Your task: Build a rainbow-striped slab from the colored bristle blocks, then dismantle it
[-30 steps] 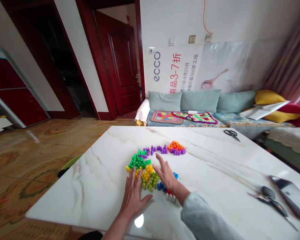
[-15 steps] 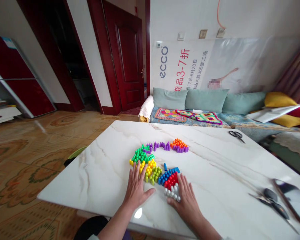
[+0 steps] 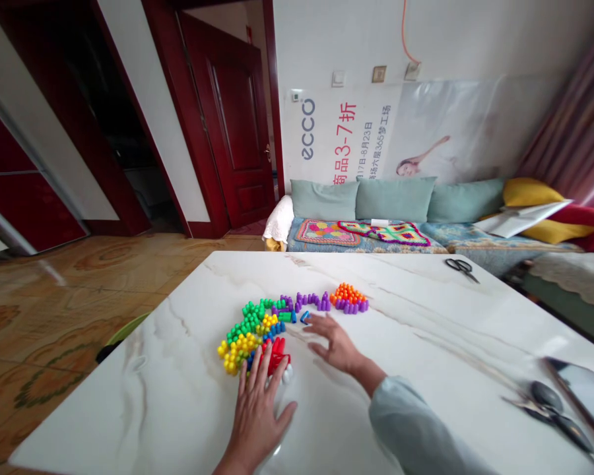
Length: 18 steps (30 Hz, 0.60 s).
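Small round-headed plastic pegs lie grouped by color on the white marble-patterned table (image 3: 168, 396). My left hand (image 3: 260, 402) lies flat with its fingers spread over the near end of the group. Its fingertips touch or cover red pegs (image 3: 278, 356), and a few white pegs (image 3: 288, 375) peek out beside them. Yellow pegs (image 3: 240, 348) and green pegs (image 3: 247, 318) sit to the left and beyond. My right hand (image 3: 337, 344) is open, palm down, its fingertips close to a loose blue peg (image 3: 305, 318). Whether they touch it, I cannot tell.
Purple pegs (image 3: 317, 301) and orange pegs (image 3: 347, 293) sit farther back. Black-handled scissors (image 3: 461, 267) lie at the far right corner. Pliers (image 3: 549, 412) and a dark phone-like object (image 3: 581, 389) are at the right. A sofa (image 3: 371, 231) stands behind the table.
My right hand has left the white and red pegs and reached forward to the blue one. My left hand now covers the red pegs, which have shifted left together with the blue ones.
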{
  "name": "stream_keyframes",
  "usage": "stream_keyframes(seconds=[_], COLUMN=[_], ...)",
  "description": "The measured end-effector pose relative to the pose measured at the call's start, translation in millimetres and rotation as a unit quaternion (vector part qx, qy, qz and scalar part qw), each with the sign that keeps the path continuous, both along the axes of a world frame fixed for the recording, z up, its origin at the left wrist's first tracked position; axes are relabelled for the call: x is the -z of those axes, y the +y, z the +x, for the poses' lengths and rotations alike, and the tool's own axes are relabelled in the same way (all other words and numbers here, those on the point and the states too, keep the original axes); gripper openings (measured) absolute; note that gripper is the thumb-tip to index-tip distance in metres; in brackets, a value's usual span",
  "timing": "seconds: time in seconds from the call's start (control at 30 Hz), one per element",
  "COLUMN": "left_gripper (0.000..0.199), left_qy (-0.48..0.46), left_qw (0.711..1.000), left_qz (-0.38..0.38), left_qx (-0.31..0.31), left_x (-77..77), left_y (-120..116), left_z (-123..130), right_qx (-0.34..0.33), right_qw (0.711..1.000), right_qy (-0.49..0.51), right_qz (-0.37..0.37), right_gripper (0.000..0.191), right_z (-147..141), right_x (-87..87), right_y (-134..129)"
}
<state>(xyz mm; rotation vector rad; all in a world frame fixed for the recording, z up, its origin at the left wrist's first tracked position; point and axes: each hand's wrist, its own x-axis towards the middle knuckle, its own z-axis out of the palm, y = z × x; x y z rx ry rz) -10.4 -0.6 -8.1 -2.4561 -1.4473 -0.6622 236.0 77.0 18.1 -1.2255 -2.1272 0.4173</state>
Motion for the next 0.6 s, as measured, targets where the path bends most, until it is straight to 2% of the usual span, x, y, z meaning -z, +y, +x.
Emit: stream_keyframes(seconds=[0.03, 0.13, 0.2, 0.3, 0.37, 0.43, 0.6], left_gripper=[0.076, 0.075, 0.075, 0.076, 0.077, 0.078, 0.08], left_qy=[0.002, 0.005, 0.01, 0.018, 0.014, 0.007, -0.005], left_qw=[1.0, 1.0, 1.0, 1.0, 1.0, 1.0, 1.0], left_qz=[0.001, 0.007, 0.01, 0.009, 0.011, 0.01, 0.0], left_qx=[-0.003, -0.009, -0.012, -0.013, -0.012, -0.014, -0.017], left_x=[0.3, 1.0, 1.2, 0.8, 0.1, -0.8, -1.3], left_y=[0, 1, 1, 1, 1, 0, 0], left_z=[0, 1, 1, 1, 1, 2, 3], right_qx=[0.091, 0.267, 0.316, 0.306, 0.264, 0.218, 0.151], right_qw=[0.995, 0.96, 0.943, 0.942, 0.951, 0.96, 0.967], right_qy=[0.033, 0.082, 0.099, 0.118, 0.129, 0.142, 0.176], right_qz=[0.019, 0.006, -0.019, -0.072, -0.097, -0.108, -0.104], right_gripper=[0.037, 0.06, 0.072, 0.076, 0.072, 0.068, 0.071], right_z=[23, 86, 115, 127, 114, 88, -14], right_x=[-4.8, -10.8, -8.5, -1.0, 3.7, 7.3, 14.5], right_y=[11, 49, 71, 92, 99, 101, 87])
